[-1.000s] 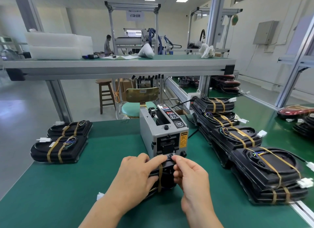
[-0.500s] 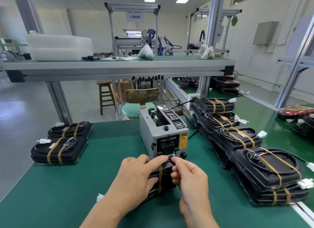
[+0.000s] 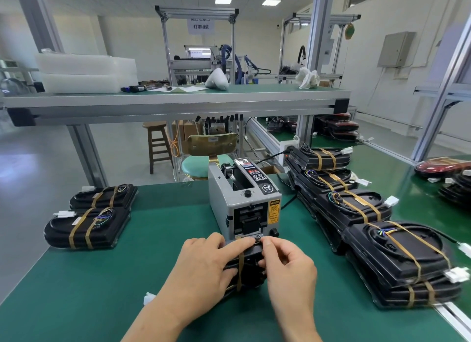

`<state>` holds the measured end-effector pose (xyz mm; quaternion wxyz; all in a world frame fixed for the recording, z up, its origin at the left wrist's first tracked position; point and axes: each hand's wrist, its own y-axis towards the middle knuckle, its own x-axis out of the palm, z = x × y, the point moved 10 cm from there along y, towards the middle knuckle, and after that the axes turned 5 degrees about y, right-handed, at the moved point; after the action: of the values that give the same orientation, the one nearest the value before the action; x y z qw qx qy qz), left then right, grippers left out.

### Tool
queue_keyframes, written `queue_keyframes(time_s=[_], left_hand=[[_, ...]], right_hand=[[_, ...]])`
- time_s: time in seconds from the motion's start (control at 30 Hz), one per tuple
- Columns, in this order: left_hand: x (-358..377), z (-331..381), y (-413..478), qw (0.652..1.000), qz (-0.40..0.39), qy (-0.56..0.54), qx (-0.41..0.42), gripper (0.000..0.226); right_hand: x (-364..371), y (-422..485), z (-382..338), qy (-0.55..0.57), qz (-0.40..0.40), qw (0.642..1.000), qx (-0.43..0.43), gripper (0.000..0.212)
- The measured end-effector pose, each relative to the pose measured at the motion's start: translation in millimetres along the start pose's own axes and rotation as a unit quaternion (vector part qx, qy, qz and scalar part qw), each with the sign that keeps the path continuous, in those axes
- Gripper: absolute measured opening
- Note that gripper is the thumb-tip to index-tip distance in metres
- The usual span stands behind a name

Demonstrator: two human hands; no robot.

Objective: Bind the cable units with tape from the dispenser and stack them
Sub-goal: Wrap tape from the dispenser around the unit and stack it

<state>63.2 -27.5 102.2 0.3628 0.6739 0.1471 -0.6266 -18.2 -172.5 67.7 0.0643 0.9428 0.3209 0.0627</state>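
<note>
A black cable unit (image 3: 251, 271) lies on the green table just in front of the grey tape dispenser (image 3: 243, 201), with one tan tape strip around it. My left hand (image 3: 204, 267) lies over the unit's left side, its forefinger stretched to the dispenser's outlet. My right hand (image 3: 288, 265) pinches the tape end (image 3: 257, 238) at that outlet between thumb and forefinger. Much of the unit is hidden under both hands.
Two taped units (image 3: 88, 229) lie at the left edge of the table (image 3: 127, 290). A row of stacked taped units (image 3: 397, 255) runs along the right, back to a power socket. A shelf (image 3: 178, 102) spans overhead; a stool and chair stand behind.
Both hands stay at the dispenser outlet; the right hand's pinch has shifted slightly at the tape end. The unit has not moved.
</note>
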Motion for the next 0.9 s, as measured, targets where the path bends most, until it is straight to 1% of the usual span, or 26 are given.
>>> queue_keyframes(time_s=[0.07,0.1,0.17,0.2,0.23,0.3,0.37,0.47,0.6,0.7,0.77,0.83,0.9], left_hand=[[1,-2,0,1.000,0.001,-0.007,-0.001,0.060],[1,-2,-1,1.000,0.000,-0.011,-0.001,0.060],[2,-2,-1,1.000,-0.002,-0.023,0.001,0.060],[1,-1,-1,1.000,0.000,-0.026,0.002,0.061],[1,-1,-2,1.000,0.002,-0.025,0.004,0.061],[-1,0,-2,1.000,0.007,-0.023,0.009,0.064],[-2,0,-3,1.000,0.006,-0.023,0.013,0.065],[-2,-1,-4,0.999,0.003,-0.038,0.011,0.058],[-4,-6,-2,0.996,0.013,-0.082,-0.015,0.045],[-3,-11,-2,0.997,0.016,-0.065,-0.022,0.042],[-1,-15,-3,0.998,0.020,-0.058,-0.026,0.043],[-2,-21,-4,0.997,0.027,-0.063,-0.035,0.046],[-2,-29,-6,0.996,0.033,-0.071,-0.048,0.050]], right_hand=[[-8,2,-9,-0.044,0.024,0.998,-0.047,0.022],[-11,5,-13,-0.052,0.033,0.996,-0.057,0.020],[-9,13,-15,-0.048,0.028,0.997,-0.048,0.012],[-4,17,-14,-0.049,0.013,0.998,-0.035,0.008],[3,21,-12,-0.062,-0.007,0.998,-0.023,0.007],[16,27,-8,-0.098,-0.043,0.994,-0.008,0.014],[22,29,-4,-0.113,-0.058,0.992,0.001,0.012],[22,33,-4,-0.119,-0.057,0.991,-0.017,0.008],[21,36,-3,-0.132,-0.047,0.989,-0.043,0.015],[20,38,3,-0.119,-0.045,0.991,-0.041,0.020],[21,39,12,-0.103,-0.047,0.993,-0.023,0.021],[22,36,22,-0.051,-0.060,0.997,0.017,0.025],[30,30,31,0.015,-0.097,0.993,0.060,0.026]])
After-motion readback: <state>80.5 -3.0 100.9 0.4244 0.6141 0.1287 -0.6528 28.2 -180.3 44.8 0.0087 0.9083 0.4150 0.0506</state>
